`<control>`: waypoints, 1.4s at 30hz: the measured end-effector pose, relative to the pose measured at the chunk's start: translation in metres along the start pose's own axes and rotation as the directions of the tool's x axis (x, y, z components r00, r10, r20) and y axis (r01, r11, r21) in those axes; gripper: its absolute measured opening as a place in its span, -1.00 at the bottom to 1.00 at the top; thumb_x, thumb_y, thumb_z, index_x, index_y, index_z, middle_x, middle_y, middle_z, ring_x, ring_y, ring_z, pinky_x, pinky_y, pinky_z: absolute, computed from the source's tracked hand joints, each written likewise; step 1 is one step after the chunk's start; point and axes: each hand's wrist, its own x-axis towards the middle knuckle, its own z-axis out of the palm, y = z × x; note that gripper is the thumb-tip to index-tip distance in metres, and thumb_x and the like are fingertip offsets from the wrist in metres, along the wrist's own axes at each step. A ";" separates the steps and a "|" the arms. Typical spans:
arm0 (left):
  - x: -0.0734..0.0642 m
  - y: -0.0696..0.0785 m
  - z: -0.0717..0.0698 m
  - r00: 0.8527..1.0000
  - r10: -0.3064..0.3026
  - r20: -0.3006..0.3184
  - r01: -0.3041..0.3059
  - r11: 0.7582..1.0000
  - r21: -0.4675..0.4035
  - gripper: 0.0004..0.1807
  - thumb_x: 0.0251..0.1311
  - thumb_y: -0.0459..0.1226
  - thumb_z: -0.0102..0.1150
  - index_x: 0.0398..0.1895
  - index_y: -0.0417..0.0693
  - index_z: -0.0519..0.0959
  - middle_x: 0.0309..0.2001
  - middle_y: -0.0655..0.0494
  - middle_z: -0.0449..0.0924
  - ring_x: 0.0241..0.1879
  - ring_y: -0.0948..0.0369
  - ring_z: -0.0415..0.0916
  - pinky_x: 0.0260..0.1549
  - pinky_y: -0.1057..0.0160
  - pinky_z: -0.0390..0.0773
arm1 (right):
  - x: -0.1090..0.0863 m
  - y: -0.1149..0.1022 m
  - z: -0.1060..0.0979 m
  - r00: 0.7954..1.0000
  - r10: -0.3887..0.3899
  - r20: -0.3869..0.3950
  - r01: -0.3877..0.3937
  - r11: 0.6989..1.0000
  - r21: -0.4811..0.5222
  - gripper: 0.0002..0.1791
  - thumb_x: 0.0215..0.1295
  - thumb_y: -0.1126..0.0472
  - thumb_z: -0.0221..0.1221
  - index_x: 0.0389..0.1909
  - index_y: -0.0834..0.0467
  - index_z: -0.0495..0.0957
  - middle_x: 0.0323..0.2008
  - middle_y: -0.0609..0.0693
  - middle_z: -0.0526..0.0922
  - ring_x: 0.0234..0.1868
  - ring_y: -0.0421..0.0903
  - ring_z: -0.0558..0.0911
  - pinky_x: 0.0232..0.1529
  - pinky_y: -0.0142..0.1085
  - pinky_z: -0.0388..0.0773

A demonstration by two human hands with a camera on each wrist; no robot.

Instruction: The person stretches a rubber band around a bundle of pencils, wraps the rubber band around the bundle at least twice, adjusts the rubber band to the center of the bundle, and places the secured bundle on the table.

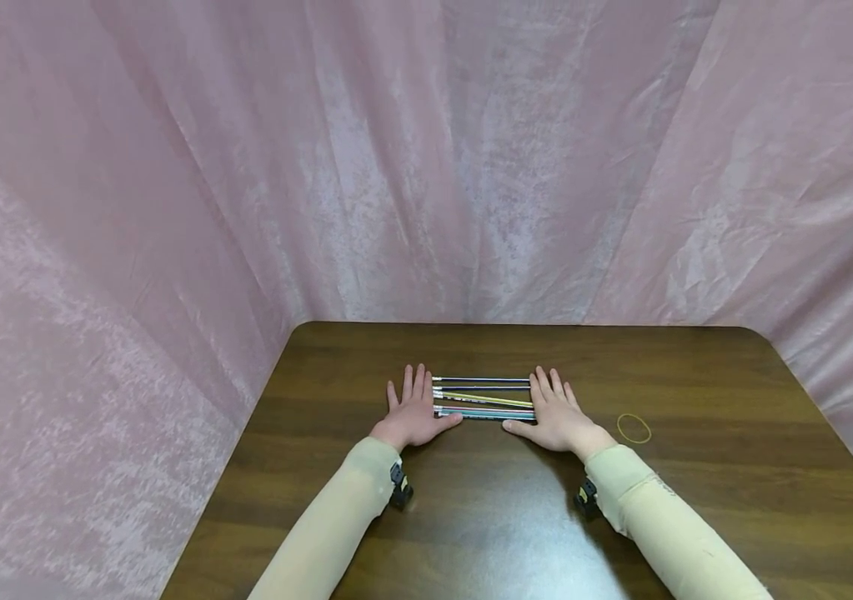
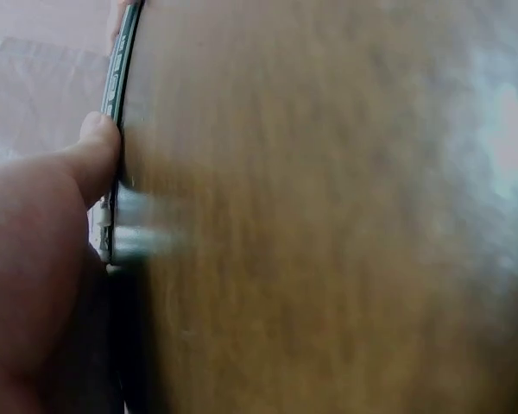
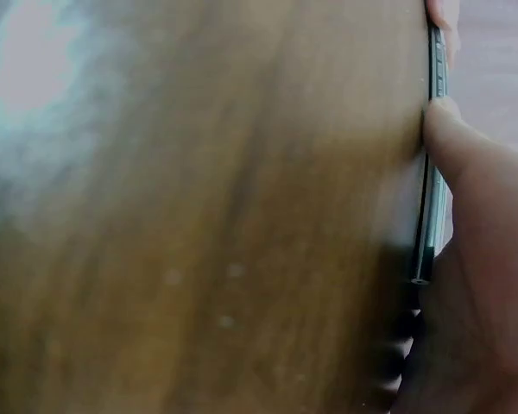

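Several pencils [image 1: 483, 400] lie side by side across the wooden table, some at a slight slant, with pale ends at the left. My left hand [image 1: 414, 414] is at their left ends, fingers straight and spread. At the right ends is my right hand [image 1: 555, 414], its fingers straight too. Both thumbs touch the near side of the row. In the left wrist view the left thumb [image 2: 97, 151] presses against the nearest pencil [image 2: 116, 82]. The right wrist view has the right thumb [image 3: 449, 129] against that same dark pencil [image 3: 432, 207].
A yellow rubber band [image 1: 634, 428] lies on the table [image 1: 486, 517] to the right of my right hand. Pink curtains [image 1: 471, 167] hang behind the table's far edge and along its sides. Light glares off the near tabletop.
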 end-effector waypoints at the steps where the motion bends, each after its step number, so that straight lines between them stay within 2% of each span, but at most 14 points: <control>1: -0.001 -0.001 0.001 1.000 -0.001 0.001 0.001 1.000 -0.004 0.32 0.32 0.58 -0.17 0.74 -0.10 -0.38 0.72 0.02 -0.67 0.63 0.01 -0.84 0.48 -0.36 -0.59 | -0.001 0.000 0.000 1.000 -0.007 0.005 0.007 1.000 0.017 0.40 0.33 -0.65 0.03 0.68 0.41 -0.18 0.69 0.40 -0.24 0.68 0.39 -0.31 0.57 0.33 -0.25; 7: -0.007 -0.005 0.007 0.999 0.033 0.003 -0.033 0.998 -0.045 0.37 0.26 0.58 -0.05 0.74 -0.12 -0.35 0.72 0.01 -0.67 0.62 0.01 -0.86 0.47 -0.36 -0.62 | -0.014 0.009 -0.003 0.999 -0.039 0.002 0.039 0.995 0.092 0.41 0.30 -0.54 0.23 0.64 0.49 -0.13 0.67 0.47 -0.24 0.66 0.46 -0.29 0.55 0.36 -0.24; 11: -0.009 -0.006 0.006 0.999 0.039 0.013 -0.038 0.997 -0.061 0.40 0.23 0.60 -0.06 0.74 -0.13 -0.36 0.71 0.01 -0.69 0.62 0.02 -0.87 0.45 -0.38 -0.64 | -0.029 0.012 -0.001 1.000 0.005 -0.001 -0.005 0.999 0.035 0.36 0.38 -0.54 0.12 0.65 0.49 -0.14 0.66 0.47 -0.24 0.65 0.47 -0.27 0.54 0.38 -0.23; 15: -0.007 -0.006 0.004 1.000 0.021 0.010 -0.020 0.998 -0.053 0.42 0.20 0.62 -0.05 0.74 -0.11 -0.38 0.71 0.02 -0.70 0.61 0.00 -0.89 0.43 -0.40 -0.66 | -0.040 -0.009 -0.003 0.999 0.054 -0.003 -0.054 0.998 0.010 0.33 0.44 -0.57 -0.01 0.66 0.47 -0.17 0.67 0.46 -0.24 0.66 0.45 -0.28 0.55 0.36 -0.25; 19: -0.003 -0.005 0.002 1.000 0.008 -0.002 -0.008 0.999 -0.041 0.44 0.18 0.63 -0.03 0.74 -0.09 -0.38 0.72 0.04 -0.69 0.61 0.01 -0.89 0.44 -0.40 -0.64 | -0.044 -0.040 -0.011 0.994 0.105 -0.010 -0.105 0.994 -0.001 0.28 0.49 -0.50 0.02 0.64 0.50 -0.19 0.66 0.49 -0.26 0.66 0.44 -0.28 0.57 0.33 -0.26; 23: -0.002 0.000 0.001 1.000 0.016 -0.002 -0.016 0.999 -0.041 0.43 0.19 0.61 -0.01 0.74 -0.10 -0.39 0.71 0.04 -0.70 0.62 0.01 -0.88 0.44 -0.38 -0.65 | -0.044 -0.051 -0.012 0.988 0.151 -0.013 -0.151 0.988 -0.013 0.29 0.49 -0.48 0.04 0.63 0.52 -0.22 0.66 0.49 -0.28 0.67 0.43 -0.30 0.58 0.30 -0.25; 29: -0.002 -0.001 0.001 1.000 0.022 -0.015 -0.022 0.999 -0.048 0.43 0.20 0.60 -0.01 0.74 -0.12 -0.37 0.72 0.03 -0.67 0.64 -0.02 -0.83 0.44 -0.37 -0.67 | -0.039 -0.040 -0.007 0.993 0.111 -0.026 -0.110 0.993 0.050 0.37 0.42 -0.56 0.02 0.62 0.54 -0.22 0.64 0.53 -0.28 0.66 0.44 -0.32 0.56 0.33 -0.30; 33: -0.001 -0.006 0.000 0.999 0.044 -0.021 -0.045 0.996 -0.073 0.45 0.18 0.58 0.06 0.74 -0.14 -0.36 0.72 0.00 -0.65 0.65 -0.05 -0.80 0.44 -0.35 -0.69 | -0.035 -0.029 -0.006 0.996 0.083 -0.024 -0.081 0.995 0.057 0.43 0.37 -0.57 0.11 0.59 0.61 -0.21 0.61 0.61 -0.27 0.63 0.52 -0.25 0.55 0.37 -0.21; 37: -0.003 -0.012 -0.005 0.994 0.097 -0.039 -0.101 0.987 -0.121 0.46 0.17 0.48 0.26 0.74 -0.16 -0.34 0.73 -0.07 -0.59 0.66 -0.11 -0.76 0.45 -0.37 -0.64 | -0.033 -0.027 -0.020 0.999 0.010 -0.036 -0.008 0.998 0.055 0.40 0.31 -0.40 0.33 0.58 0.62 -0.14 0.56 0.68 -0.18 0.59 0.61 -0.13 0.51 0.38 -0.04; 40: -0.005 -0.011 -0.016 0.983 0.167 -0.078 -0.173 0.982 -0.079 0.43 0.15 0.40 0.39 0.76 -0.12 -0.23 0.75 -0.13 -0.46 0.68 -0.17 -0.64 0.47 -0.44 -0.50 | -0.029 -0.035 -0.039 0.998 -0.065 -0.026 0.066 0.997 0.036 0.28 0.30 -0.21 0.46 0.62 0.51 -0.05 0.59 0.61 -0.07 0.59 0.54 0.03 0.49 0.31 0.14; 42: -0.006 -0.006 -0.028 0.968 0.221 -0.115 -0.225 0.974 -0.021 0.36 0.14 0.37 0.43 0.76 -0.09 -0.08 0.75 -0.15 -0.29 0.70 -0.19 -0.49 0.48 -0.47 -0.33 | -0.024 -0.042 -0.049 0.992 -0.123 -0.028 0.123 0.992 0.012 0.16 0.30 -0.11 0.50 0.62 0.45 0.09 0.58 0.54 0.10 0.56 0.49 0.20 0.45 0.26 0.28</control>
